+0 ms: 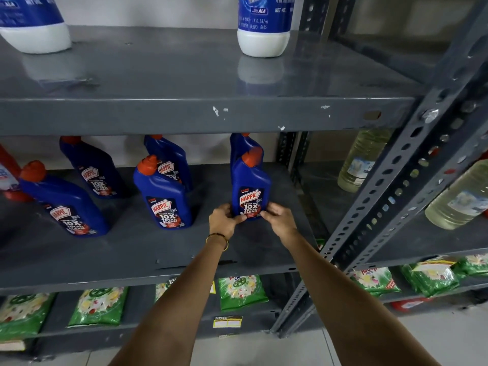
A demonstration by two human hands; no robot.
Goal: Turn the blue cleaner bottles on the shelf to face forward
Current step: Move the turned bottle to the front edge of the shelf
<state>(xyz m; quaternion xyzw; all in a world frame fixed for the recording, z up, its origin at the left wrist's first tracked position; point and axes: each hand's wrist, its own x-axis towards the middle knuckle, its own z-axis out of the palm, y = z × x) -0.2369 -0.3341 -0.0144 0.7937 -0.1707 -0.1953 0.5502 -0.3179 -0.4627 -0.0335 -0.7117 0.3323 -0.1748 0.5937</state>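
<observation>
Fingers of my left hand (pixel 224 217) and right hand (pixel 277 213) clasp the right-of-centre blue bottle (pixel 250 196), label forward like every label visible; rear-right bottle (pixel 241 146) unclear.

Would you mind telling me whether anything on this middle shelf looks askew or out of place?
Nothing looks spilled or damaged. The one oddity: the back-right blue bottle shows no label, unlike the other blue bottles; most of it is hidden behind the held bottle.
</observation>
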